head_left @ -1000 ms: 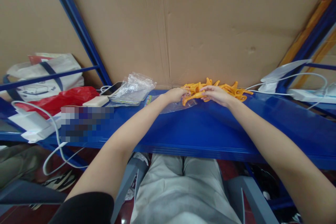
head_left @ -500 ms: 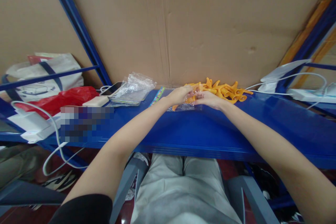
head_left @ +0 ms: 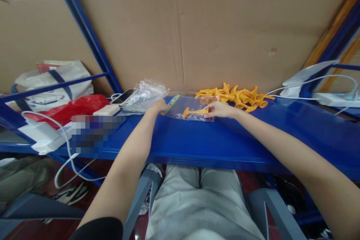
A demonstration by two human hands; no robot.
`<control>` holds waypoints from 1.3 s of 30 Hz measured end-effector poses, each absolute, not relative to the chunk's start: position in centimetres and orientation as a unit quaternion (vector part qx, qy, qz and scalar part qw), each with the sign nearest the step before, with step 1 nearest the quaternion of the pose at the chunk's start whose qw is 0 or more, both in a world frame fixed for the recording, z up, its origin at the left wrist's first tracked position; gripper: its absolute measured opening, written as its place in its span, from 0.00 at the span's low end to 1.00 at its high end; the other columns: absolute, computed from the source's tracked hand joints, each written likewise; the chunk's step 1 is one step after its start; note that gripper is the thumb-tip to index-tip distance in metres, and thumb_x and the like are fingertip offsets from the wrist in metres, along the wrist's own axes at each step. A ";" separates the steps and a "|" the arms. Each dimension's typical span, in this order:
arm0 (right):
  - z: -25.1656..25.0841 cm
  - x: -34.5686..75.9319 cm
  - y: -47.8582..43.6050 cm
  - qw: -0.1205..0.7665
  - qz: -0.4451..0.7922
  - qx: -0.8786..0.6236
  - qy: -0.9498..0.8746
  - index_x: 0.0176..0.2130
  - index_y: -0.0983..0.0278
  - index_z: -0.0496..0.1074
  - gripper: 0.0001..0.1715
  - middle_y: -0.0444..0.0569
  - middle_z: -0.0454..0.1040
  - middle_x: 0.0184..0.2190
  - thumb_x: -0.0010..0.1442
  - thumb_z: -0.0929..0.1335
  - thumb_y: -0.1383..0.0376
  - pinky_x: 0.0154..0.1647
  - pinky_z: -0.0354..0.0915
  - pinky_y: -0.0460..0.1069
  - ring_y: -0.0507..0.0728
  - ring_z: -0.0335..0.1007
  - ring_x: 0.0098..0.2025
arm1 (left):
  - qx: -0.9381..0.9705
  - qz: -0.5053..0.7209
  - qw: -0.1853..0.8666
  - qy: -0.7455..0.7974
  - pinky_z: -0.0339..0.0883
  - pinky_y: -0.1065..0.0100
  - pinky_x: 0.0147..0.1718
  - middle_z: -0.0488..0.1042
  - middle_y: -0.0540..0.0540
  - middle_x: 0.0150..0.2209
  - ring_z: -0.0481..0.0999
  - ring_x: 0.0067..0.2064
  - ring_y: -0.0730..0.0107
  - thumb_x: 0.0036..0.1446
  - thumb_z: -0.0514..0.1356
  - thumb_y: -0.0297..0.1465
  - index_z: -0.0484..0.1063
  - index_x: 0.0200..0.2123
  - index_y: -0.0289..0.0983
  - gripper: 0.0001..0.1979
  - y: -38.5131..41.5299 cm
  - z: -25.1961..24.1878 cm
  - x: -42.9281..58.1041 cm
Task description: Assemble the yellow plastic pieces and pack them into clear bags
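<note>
A clear plastic bag (head_left: pixel 176 109) with a colourful printed strip lies flat on the blue shelf (head_left: pixel 197 138). In it, or on it, is an orange plastic piece (head_left: pixel 194 112) with a T-shaped end pointing left. My right hand (head_left: pixel 221 109) has its fingers closed on the right end of that piece, at the bag's right edge. At the bag's left end, beside the printed strip, my left hand (head_left: pixel 159 106) is closed; its fingertips are partly hidden and seem to pinch the bag's edge. Behind my right hand lies a pile of similar orange pieces (head_left: pixel 239 97).
Left of the bag lies a stack of clear plastic bags (head_left: pixel 147 95), near a phone (head_left: pixel 123 96) and a white box (head_left: pixel 107 110). Farther left are a red plastic bag (head_left: pixel 75 108), white chargers (head_left: pixel 42 133) and cables. A cardboard sheet (head_left: pixel 225 26) stands behind the shelf.
My left hand has moved left, from the orange piece to the bag's printed end. My right hand has stayed by the bag's right edge. The bag now lies flatter, with the orange piece visible.
</note>
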State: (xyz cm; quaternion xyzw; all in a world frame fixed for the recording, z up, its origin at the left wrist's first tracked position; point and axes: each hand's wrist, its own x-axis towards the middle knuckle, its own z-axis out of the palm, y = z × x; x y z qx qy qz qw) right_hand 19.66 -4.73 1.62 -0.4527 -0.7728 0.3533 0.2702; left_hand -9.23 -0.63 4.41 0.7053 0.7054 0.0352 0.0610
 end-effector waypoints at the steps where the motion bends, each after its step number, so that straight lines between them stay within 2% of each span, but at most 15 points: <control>1: 1.6 19.5 -4.6 0.272 0.352 -0.456 -0.771 0.33 0.65 0.80 0.13 0.45 0.75 0.24 0.45 0.75 0.63 0.26 0.66 0.47 0.52 0.69 0.25 | 0.710 0.034 0.086 0.698 0.66 0.72 0.27 0.74 0.43 0.22 0.76 0.28 0.65 0.58 0.57 0.36 0.75 0.30 0.34 0.12 -0.6 4.4 -9.3; 4: 1.8 19.0 -4.2 0.266 0.336 -0.453 -0.782 0.32 0.66 0.81 0.11 0.45 0.76 0.24 0.46 0.75 0.64 0.26 0.66 0.46 0.52 0.69 0.26 | 0.711 0.083 0.166 0.678 0.60 0.75 0.22 0.64 0.52 0.15 0.65 0.19 0.75 0.56 0.58 0.29 0.68 0.20 0.37 0.12 -0.8 4.3 -8.9; 7: 2.1 18.3 -3.8 0.263 0.312 -0.446 -0.797 0.35 0.65 0.82 0.11 0.47 0.78 0.28 0.48 0.75 0.64 0.30 0.67 0.47 0.54 0.72 0.29 | 0.693 0.134 0.258 0.659 0.55 0.75 0.20 0.61 0.55 0.15 0.59 0.17 0.80 0.56 0.59 0.26 0.63 0.18 0.37 0.15 -1.0 4.3 -8.3; 10: 2.0 17.5 -3.4 0.264 0.306 -0.444 -0.800 0.40 0.67 0.82 0.15 0.51 0.80 0.34 0.49 0.75 0.65 0.36 0.69 0.48 0.57 0.74 0.35 | 0.679 0.163 0.308 0.646 0.53 0.76 0.19 0.61 0.55 0.14 0.57 0.16 0.81 0.57 0.60 0.27 0.64 0.19 0.36 0.15 -1.0 4.4 -8.0; 15: 1.1 16.2 -2.6 0.273 0.299 -0.450 -0.796 0.42 0.67 0.81 0.16 0.52 0.80 0.37 0.50 0.74 0.68 0.42 0.70 0.50 0.58 0.75 0.39 | 0.663 0.170 0.297 0.666 0.56 0.76 0.20 0.61 0.55 0.13 0.60 0.16 0.79 0.55 0.62 0.27 0.68 0.22 0.36 0.10 -1.0 4.4 -8.4; 18: 0.5 15.8 -2.4 0.264 0.311 -0.445 -0.797 0.43 0.68 0.80 0.17 0.52 0.80 0.37 0.51 0.74 0.68 0.43 0.70 0.51 0.58 0.75 0.39 | 0.670 0.141 0.228 0.692 0.61 0.74 0.22 0.63 0.53 0.14 0.66 0.19 0.75 0.56 0.59 0.27 0.72 0.24 0.35 0.08 -0.9 4.3 -8.6; 20: 0.4 15.7 -2.5 0.263 0.325 -0.432 -0.799 0.44 0.69 0.80 0.17 0.53 0.80 0.38 0.52 0.74 0.68 0.45 0.70 0.51 0.57 0.75 0.40 | 0.682 0.141 0.139 0.704 0.66 0.73 0.28 0.69 0.49 0.18 0.74 0.25 0.70 0.56 0.58 0.26 0.74 0.25 0.35 0.08 -0.7 3.9 -8.6; 22: 0.3 15.7 -2.8 0.277 0.341 -0.420 -0.794 0.44 0.69 0.79 0.17 0.53 0.80 0.40 0.53 0.73 0.69 0.49 0.70 0.52 0.57 0.75 0.42 | 0.692 0.182 0.048 0.697 0.70 0.72 0.36 0.77 0.45 0.27 0.79 0.36 0.64 0.56 0.56 0.26 0.77 0.31 0.35 0.09 -0.2 3.4 -8.4; 25: 0.3 15.6 -3.2 0.291 0.372 -0.409 -0.781 0.44 0.66 0.79 0.15 0.52 0.80 0.42 0.54 0.73 0.70 0.52 0.69 0.53 0.57 0.75 0.45 | 0.715 0.263 -0.021 0.647 0.69 0.68 0.49 0.80 0.42 0.44 0.78 0.49 0.61 0.59 0.55 0.28 0.77 0.44 0.35 0.13 0.7 2.3 -8.0; 28: 0.1 15.4 -3.1 0.287 0.396 -0.398 -0.776 0.43 0.64 0.79 0.15 0.51 0.80 0.43 0.54 0.73 0.71 0.55 0.68 0.52 0.57 0.75 0.47 | 0.755 0.298 -0.029 0.583 0.65 0.63 0.58 0.77 0.38 0.52 0.74 0.56 0.59 0.60 0.54 0.28 0.73 0.49 0.33 0.16 1.5 1.3 -7.4; 32: -0.1 15.1 -2.9 0.279 0.413 -0.377 -0.781 0.45 0.65 0.79 0.16 0.52 0.80 0.45 0.55 0.72 0.70 0.56 0.67 0.54 0.57 0.75 0.48 | 0.808 0.298 -0.005 0.508 0.56 0.59 0.65 0.72 0.34 0.58 0.68 0.62 0.59 0.64 0.51 0.31 0.69 0.55 0.30 0.19 2.3 0.3 -6.3; 35: 0.1 14.9 -3.1 0.270 0.398 -0.371 -0.794 0.47 0.65 0.79 0.17 0.53 0.79 0.47 0.55 0.72 0.69 0.57 0.67 0.55 0.58 0.75 0.50 | 0.832 0.248 0.027 0.496 0.48 0.59 0.68 0.62 0.34 0.66 0.58 0.69 0.60 0.66 0.48 0.34 0.62 0.62 0.30 0.24 2.3 -0.1 -5.6; 39: 0.9 15.6 -3.4 0.278 0.334 -0.399 -0.807 0.43 0.65 0.80 0.16 0.54 0.80 0.46 0.53 0.71 0.71 0.54 0.69 0.55 0.59 0.75 0.48 | 0.825 0.151 0.079 0.539 0.42 0.53 0.69 0.45 0.40 0.73 0.42 0.73 0.59 0.69 0.41 0.40 0.50 0.70 0.37 0.29 1.6 -0.2 -4.7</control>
